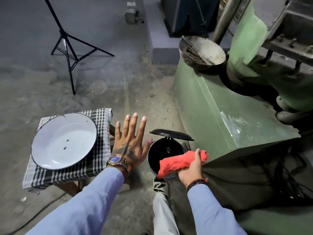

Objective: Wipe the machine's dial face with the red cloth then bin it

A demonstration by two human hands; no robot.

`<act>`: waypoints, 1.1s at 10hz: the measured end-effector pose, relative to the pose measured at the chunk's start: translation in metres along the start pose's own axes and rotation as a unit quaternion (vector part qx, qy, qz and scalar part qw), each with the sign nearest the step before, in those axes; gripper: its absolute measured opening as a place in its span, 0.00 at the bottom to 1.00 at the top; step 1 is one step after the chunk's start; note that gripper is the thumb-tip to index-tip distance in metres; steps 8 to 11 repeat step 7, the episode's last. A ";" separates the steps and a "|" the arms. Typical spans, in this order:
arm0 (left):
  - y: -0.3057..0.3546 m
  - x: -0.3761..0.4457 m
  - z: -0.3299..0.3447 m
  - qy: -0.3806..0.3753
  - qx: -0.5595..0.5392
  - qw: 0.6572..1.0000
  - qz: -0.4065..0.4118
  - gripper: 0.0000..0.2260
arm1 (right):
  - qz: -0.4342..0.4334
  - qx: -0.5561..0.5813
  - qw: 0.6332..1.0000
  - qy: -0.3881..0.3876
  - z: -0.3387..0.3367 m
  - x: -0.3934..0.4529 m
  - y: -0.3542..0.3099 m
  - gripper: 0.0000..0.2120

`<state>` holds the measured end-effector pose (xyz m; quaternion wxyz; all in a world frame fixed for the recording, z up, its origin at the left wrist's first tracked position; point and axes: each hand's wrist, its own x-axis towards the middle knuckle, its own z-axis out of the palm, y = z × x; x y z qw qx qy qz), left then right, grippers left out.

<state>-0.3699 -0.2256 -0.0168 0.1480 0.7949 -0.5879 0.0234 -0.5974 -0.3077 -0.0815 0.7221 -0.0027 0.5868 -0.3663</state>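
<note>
My right hand (193, 168) is closed around a bunched red cloth (176, 162), which hangs over the near rim of a small black pedal bin (153, 156). The bin's lid (171, 134) stands raised at the back. A foot in a patterned shoe (159, 186) rests at the bin's base. My left hand (130, 141) hovers flat with fingers spread, just left of the bin and holding nothing. The green machine (220, 116) stands to the right; its dial face is out of sight.
A white enamel plate (64, 141) lies on a checked cloth (101, 119) over a low stool at the left. A black light-stand tripod (67, 46) stands on the concrete floor behind. A grey metal bowl (203, 50) sits on the machine. Dark cables (288, 175) trail at the right.
</note>
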 end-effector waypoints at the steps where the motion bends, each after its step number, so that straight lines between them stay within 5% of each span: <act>1: -0.007 0.004 0.000 -0.021 0.010 1.000 -0.005 0.36 | 0.084 -0.072 0.994 -0.006 0.006 0.004 0.007 0.50; 2: 0.000 0.009 -0.009 -0.048 0.017 0.999 -0.003 0.36 | 0.065 -0.117 0.990 -0.034 0.005 -0.009 0.008 0.48; 3: 0.016 0.026 -0.031 -0.020 0.024 0.999 0.010 0.35 | -0.075 -0.292 0.954 0.000 0.029 -0.027 -0.003 0.35; 4: 0.031 0.052 -0.065 0.018 0.033 0.999 0.022 0.35 | -0.266 -0.505 0.821 0.017 0.063 -0.057 -0.024 0.32; 5: 0.049 0.071 -0.117 0.052 0.042 0.997 0.034 0.35 | -0.437 -0.587 0.681 0.028 0.096 -0.109 -0.049 0.37; 6: 0.064 0.087 -0.171 0.069 0.025 0.997 0.026 0.36 | -0.577 -0.613 0.538 0.048 0.121 -0.169 -0.085 0.39; 7: 0.086 0.100 -0.232 0.095 0.020 0.995 0.033 0.36 | -0.669 -0.587 0.450 0.075 0.140 -0.237 -0.134 0.40; 11: 0.086 0.100 -0.232 0.095 0.020 0.995 0.033 0.36 | -0.669 -0.587 0.450 0.075 0.140 -0.237 -0.134 0.40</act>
